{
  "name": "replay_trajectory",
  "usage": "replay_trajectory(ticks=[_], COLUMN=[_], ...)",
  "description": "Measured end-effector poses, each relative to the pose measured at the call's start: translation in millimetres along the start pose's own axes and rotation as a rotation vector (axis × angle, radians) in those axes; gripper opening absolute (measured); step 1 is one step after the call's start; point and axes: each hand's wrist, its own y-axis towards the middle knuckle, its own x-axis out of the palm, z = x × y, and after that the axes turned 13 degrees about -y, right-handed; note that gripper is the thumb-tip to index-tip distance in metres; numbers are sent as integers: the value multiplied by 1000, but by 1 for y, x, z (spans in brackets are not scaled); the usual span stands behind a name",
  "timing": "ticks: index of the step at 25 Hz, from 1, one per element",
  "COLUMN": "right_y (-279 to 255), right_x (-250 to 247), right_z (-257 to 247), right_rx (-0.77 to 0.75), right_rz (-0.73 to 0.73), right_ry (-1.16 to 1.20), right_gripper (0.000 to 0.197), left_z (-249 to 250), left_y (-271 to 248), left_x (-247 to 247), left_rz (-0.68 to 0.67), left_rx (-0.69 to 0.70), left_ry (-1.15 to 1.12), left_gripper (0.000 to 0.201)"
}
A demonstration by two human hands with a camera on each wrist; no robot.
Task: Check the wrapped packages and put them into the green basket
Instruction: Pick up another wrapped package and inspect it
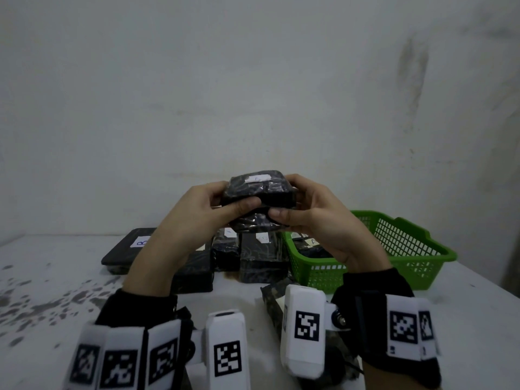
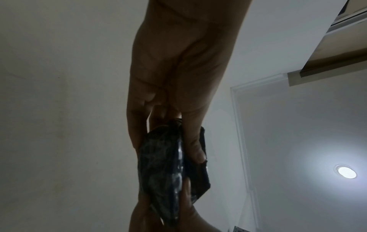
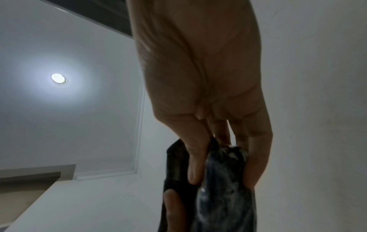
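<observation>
Both hands, left hand [image 1: 194, 218] and right hand [image 1: 315, 218], grip the black plastic-wrapped package [image 1: 257, 192] by its ends, up above the tabletop [image 1: 56, 291] beside the green plastic basket [image 1: 408, 243]. Looks light, squishy, slick film, so pinching the ends seems right.

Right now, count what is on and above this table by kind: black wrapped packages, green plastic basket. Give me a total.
Green plastic mesh basket: 1
Black plastic-wrapped packages: 7 (1 held by the left hand and the right hand, 5 on the white table, 1 visible in the basket; more may be hidden)
Total: 8
</observation>
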Motion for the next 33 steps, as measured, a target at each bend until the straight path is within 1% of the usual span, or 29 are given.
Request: replay_trajectory(ticks=[4, 7, 9, 10, 11, 14, 16, 18, 19, 20, 22, 23, 25, 28, 29, 30, 32, 33], right_y=[1, -1, 0, 2, 4, 10, 9, 7, 5, 4, 4, 5, 5, 2, 0, -2, -3, -3], right_x=[3, 7, 11, 14, 16, 20, 19, 16, 15, 14, 13, 12, 12, 9, 8, 7, 6, 6], right_z=[-1, -5, -7, -7, -6, -3, -4, -6, -7, -9, -8, -7, -6, -7, -9, -10, -11, -11], right_rx=[16, -11, -21, -29, -38, -68, -70, -26, 8, 44, 103, 121, 130, 89, 66, 39, -10, -26], right_rz=[26, -20, -16, 7, 44, 133, 145, 154, 161, 166, 181, 195, 208, 103, 80, 73, 120, 146], right_ry=[3, 18, -29, -64, -106, -210, -192, -108, -67, -39, -22, -15, 16, 47, 20, -32, -156, -179], right_gripper=[25, 30, 21, 13, 11, 15, 15, 15, 16, 18, 26, 31, 42, 61, 64, 62, 61, 62], left_z=[-3, -1, 1, 1, 1, -2, -2, 0, 0, 1, 1, 1, 1, -1, -2, -2, -2, -2], left_y=[3, 3, 2, 1, 2, 3, 2, 2, 2, 2, 2, 1, 0, 4, 5, 6, 6, 5], left_x=[3, 6, 6, 5, 4, 2, 4, 9, 10, 11, 8, 6, 4, 2, 1, 1, 1, 2], left_rz=[30, -5, -8, -3, 2, -13, -32, -49, -60, -74, -99, -113, -124, -44, -15, 4, 17, 19], left_rx=[17, 12, 24, 27, 27, 34, 36, 26, 14, 7, 10, 23, 67, 118, 131, 138, 131, 126], left_ry=[19, -26, -19, -20, -25, -14, 1, -6, -29, -54, -56, -42, -31, -46, -38, -26, -8, -21], left_gripper=[47, 41, 41, 43, 45, 44, 40, 36, 37, 44, 65, 70, 63, 44, 39, 37, 41, 43])
